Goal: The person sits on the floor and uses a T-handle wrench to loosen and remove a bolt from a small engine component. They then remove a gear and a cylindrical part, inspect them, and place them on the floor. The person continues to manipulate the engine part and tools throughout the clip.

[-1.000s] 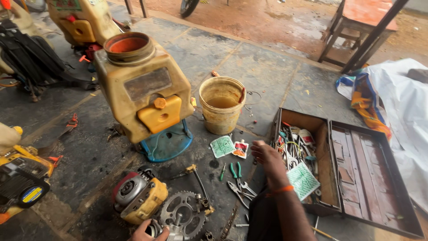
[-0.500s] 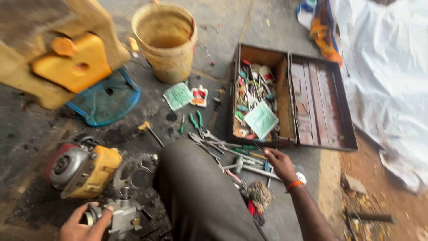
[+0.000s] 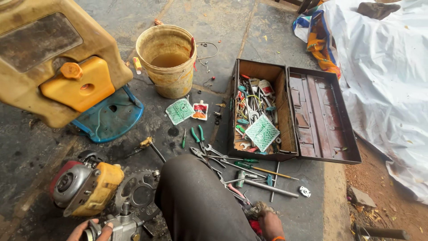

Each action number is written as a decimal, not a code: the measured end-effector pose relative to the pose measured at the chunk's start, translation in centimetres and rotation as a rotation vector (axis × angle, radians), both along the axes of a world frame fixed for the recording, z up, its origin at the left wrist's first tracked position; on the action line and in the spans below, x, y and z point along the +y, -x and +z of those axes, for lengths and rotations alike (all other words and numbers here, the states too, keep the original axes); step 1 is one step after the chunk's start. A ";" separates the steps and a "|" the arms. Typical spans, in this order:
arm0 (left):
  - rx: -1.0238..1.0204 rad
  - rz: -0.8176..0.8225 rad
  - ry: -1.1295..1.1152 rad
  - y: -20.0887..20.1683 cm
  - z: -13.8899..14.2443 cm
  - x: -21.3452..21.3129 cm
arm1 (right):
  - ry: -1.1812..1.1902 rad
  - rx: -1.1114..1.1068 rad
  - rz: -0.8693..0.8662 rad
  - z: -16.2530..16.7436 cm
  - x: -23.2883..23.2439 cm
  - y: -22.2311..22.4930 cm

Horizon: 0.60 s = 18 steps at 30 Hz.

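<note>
While left hand [image 3: 91, 230] grips the grey metal engine part [image 3: 118, 225] — right hand [image 3: 269, 223] clenched on a rag [image 3: 258, 209], tools just beside.

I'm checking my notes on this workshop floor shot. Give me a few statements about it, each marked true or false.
1. The toolbox lies open. True.
2. The bucket is empty. False: it holds brownish liquid.
3. The left hand touches a grey metal engine part. True.
4. The right hand is inside the toolbox. False: it is low on the floor by a rag, apart from the box.
5. Green-handled pliers lie on the floor. True.
</note>
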<state>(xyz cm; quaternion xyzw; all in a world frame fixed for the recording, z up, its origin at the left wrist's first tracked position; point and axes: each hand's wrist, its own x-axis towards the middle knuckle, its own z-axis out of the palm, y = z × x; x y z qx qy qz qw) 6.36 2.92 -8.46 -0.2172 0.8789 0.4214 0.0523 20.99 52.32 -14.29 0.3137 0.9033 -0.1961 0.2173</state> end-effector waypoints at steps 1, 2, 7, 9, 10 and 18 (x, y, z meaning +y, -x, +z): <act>-0.010 -0.002 0.002 0.3 0.2 0.0 | -0.002 -0.010 -0.026 0.1 0.4 0.0; -0.015 -0.004 0.003 0.6 0.3 0.0 | -0.001 -0.014 -0.035 0.2 0.8 0.1; -0.037 -0.009 -0.015 0.9 -0.2 -0.1 | -0.049 -0.024 -0.148 0.5 1.4 0.3; -0.036 -0.012 -0.025 0.9 -0.5 -0.4 | 0.053 0.072 -0.102 0.5 1.0 0.4; -0.036 -0.014 -0.031 1.0 -0.3 -0.5 | 0.102 0.120 -0.079 0.5 0.8 0.5; 0.137 0.013 -0.385 -2.7 5.6 0.1 | 0.364 0.245 -0.254 0.9 1.3 2.6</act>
